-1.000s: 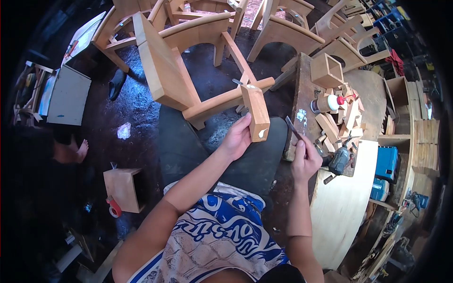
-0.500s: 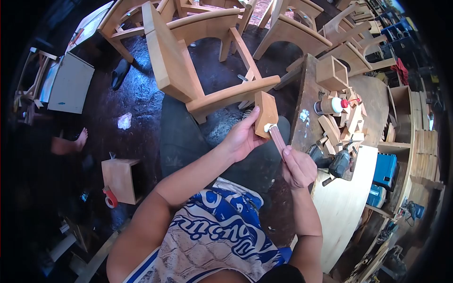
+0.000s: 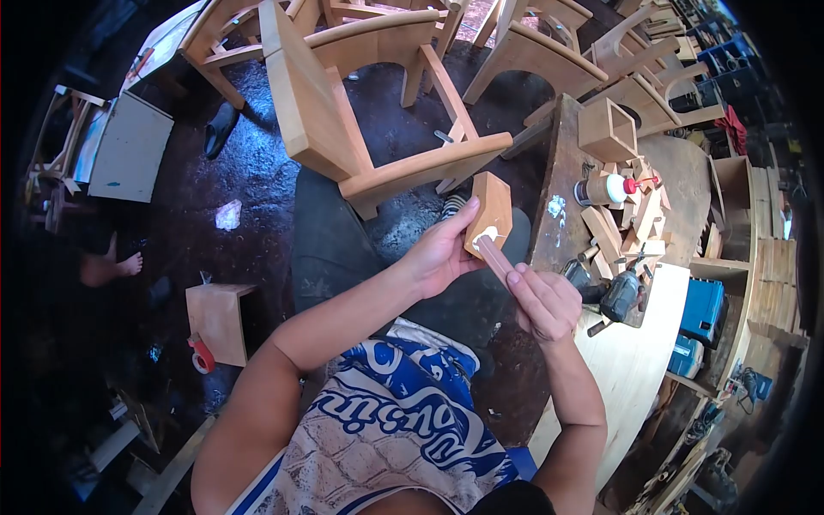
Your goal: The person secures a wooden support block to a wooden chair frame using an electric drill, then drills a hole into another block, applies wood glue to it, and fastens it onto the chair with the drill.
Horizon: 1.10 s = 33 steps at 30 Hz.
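My left hand (image 3: 442,256) is closed round a small angled wooden block (image 3: 489,209), thumb along its edge. My right hand (image 3: 547,302) pinches a thin flat wooden stick (image 3: 498,260), and its far end touches the near face of the block. White glue (image 3: 490,233) lies on that face around the stick's tip. Just beyond my hands, a wooden chair frame (image 3: 421,163) rests tipped in front of my knees.
On the workbench (image 3: 562,146) at right are a glue bottle (image 3: 605,190), several wood offcuts (image 3: 644,215) and a cordless drill (image 3: 620,296). A wooden box (image 3: 216,324) with red tape (image 3: 201,354) stands at left. More chairs (image 3: 549,60) fill the back. Another person's foot (image 3: 129,264) shows at far left.
The block has turned so more of its glued face shows. The stick's tip has moved down and left on it, and the white glue is spread wider. The other person's foot has shifted left.
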Tool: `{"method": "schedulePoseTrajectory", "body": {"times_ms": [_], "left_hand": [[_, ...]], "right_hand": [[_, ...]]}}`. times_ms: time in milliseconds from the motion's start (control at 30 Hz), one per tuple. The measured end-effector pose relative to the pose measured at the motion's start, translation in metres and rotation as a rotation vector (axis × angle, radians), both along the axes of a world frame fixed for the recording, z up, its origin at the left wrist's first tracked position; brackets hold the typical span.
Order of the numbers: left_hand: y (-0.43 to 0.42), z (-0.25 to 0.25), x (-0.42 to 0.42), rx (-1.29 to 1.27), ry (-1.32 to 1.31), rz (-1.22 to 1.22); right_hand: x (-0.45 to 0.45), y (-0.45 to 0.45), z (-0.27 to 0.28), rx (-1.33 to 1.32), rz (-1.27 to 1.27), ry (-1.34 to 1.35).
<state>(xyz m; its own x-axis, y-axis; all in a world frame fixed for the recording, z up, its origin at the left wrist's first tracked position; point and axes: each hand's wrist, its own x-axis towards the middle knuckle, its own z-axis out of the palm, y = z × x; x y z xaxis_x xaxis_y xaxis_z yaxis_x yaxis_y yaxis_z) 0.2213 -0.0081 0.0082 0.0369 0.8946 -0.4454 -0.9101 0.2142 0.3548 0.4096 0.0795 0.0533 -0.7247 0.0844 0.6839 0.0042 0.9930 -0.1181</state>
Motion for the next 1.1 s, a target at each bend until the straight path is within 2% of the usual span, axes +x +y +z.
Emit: {"method": "schedulePoseTrajectory", "body": {"times_ms": [400, 533, 733, 867, 1000, 1100], "left_hand": [[-0.004, -0.004, 0.002, 0.008, 0.018, -0.071], [-0.001, 0.000, 0.001, -0.009, 0.006, -0.055], [-0.003, -0.002, 0.003, -0.005, 0.013, -0.092], [-0.002, 0.004, 0.000, -0.023, 0.021, -0.045], [-0.004, -0.003, 0.001, 0.018, 0.015, -0.055], [-0.003, 0.000, -0.001, 0.024, 0.016, -0.045]], "right_hand": [[0.001, 0.009, 0.005, 0.052, -0.042, 0.021], [0.008, 0.004, 0.005, 0.019, 0.057, -0.069], [0.006, 0.008, 0.005, 0.060, -0.036, 0.010], [0.009, 0.007, 0.005, 0.025, 0.054, -0.066], [0.009, 0.009, 0.004, 0.068, -0.054, -0.003], [0.012, 0.004, 0.004, 0.027, 0.019, -0.074]]}}
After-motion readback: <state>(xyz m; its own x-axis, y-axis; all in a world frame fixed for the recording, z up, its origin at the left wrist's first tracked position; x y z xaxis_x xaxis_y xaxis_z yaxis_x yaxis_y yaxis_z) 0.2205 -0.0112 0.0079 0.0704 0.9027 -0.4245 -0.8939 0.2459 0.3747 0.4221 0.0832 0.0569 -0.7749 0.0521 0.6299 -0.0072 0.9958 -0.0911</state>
